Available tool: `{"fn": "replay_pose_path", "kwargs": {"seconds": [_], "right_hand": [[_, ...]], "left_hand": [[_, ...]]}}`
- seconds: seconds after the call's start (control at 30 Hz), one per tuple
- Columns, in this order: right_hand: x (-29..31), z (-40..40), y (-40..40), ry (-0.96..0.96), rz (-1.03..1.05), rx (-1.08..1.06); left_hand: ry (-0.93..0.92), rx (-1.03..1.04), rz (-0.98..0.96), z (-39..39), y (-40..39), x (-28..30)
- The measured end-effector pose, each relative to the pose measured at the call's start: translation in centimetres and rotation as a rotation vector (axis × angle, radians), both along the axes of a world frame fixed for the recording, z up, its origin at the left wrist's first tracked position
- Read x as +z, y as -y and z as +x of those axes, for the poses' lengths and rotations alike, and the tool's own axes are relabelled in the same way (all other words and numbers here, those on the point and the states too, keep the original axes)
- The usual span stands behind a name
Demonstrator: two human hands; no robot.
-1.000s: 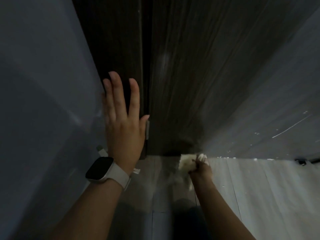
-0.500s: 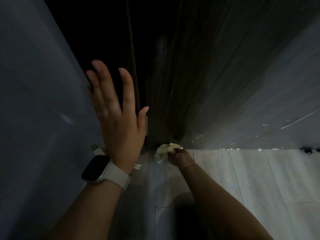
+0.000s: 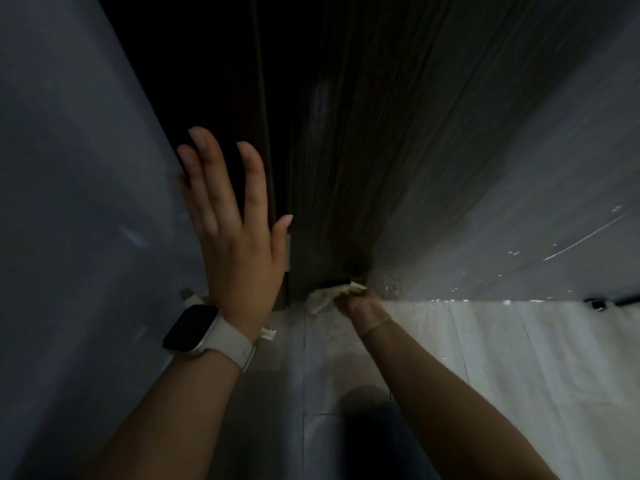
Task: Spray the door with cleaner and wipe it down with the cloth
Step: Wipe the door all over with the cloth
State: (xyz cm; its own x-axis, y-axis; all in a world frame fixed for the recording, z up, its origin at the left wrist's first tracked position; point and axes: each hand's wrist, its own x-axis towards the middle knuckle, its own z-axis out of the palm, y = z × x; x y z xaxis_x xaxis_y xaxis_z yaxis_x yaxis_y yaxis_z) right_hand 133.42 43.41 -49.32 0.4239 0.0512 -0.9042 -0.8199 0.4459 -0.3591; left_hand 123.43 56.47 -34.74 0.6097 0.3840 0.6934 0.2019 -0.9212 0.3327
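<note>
cloth: crumpled pale soft cloth [image 3: 329, 295] at bottom edge of dark wood-grain door [image 3: 346, 168], by the floor
right hand [image 3: 360, 303]: fingers bunched around cloth
left hand [image 3: 235, 230]: fingers straight, spread, flat on door edge
handling: light, limp; likely best gripped wadded

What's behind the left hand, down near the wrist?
Behind the left hand, small pale objects poke out on the floor beside the watch. The hand covers the rest, so what they are is unclear.
</note>
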Motion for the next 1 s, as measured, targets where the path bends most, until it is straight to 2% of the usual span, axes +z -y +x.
{"fn": "replay_pose_path", "kwargs": {"seconds": [0.07, 0.17, 0.23, 0.3, 0.4, 0.47, 0.53, 0.6, 0.77, 0.8, 0.87, 0.93, 1.0], "right_hand": [[-0.4, -0.6, -0.3, -0.093, 0.08, -0.067], [-0.4, 0.4, 2.3, -0.181, 0.311, -0.322], [1.8, 2.1, 4.6, -0.161, 0.128, -0.263], [2.7, 3.5, 8.4, -0.094, 0.052, -0.344], [2.0, 4.8, 11.0, -0.072, 0.058, -0.372], [1.7, 4.4, 10.4, -0.002, -0.042, -0.339], [2.5, 2.5, 7.4, 0.047, 0.001, -0.264], [3.3, 0.6, 3.1, 0.002, 0.081, -0.236], [3.6, -2.4, -1.9, 0.002, 0.03, 0.142], [4.6, -2.3, -1.3, -0.095, 0.087, -0.005], [5.7, -0.8, 0.9, -0.133, 0.08, -0.205], [5.8, 1.5, 4.6, -0.087, 0.057, -0.264], [6.3, 3.2, 8.1, -0.087, 0.154, -0.399]], "left_hand": [[-0.005, -0.001, 0.006, 0.0, -0.2, 0.0], [-0.013, -0.015, 0.013, 0.0, -0.4, -0.1], [-0.019, -0.017, 0.01, 0.0, -0.5, -0.1], [-0.03, -0.016, -0.002, -0.1, -0.5, -0.2], [-0.031, -0.026, -0.002, -0.1, -0.5, -0.1], [-0.044, -0.037, 0.016, -0.3, -0.6, -0.1], [-0.058, -0.048, 0.029, -0.6, -0.6, -0.1], [-0.077, -0.063, 0.02, -1.0, -0.6, 0.0], [-0.105, -0.115, 0.002, -1.6, -0.9, 0.3], [-0.105, -0.121, 0.005, -1.7, -1.0, 0.3], [-0.098, -0.131, 0.01, -1.8, -1.2, 0.3], [-0.08, -0.142, 0.0, -1.8, -1.0, 0.2], [-0.073, -0.138, -0.02, -1.7, -0.8, 0.2]]}}
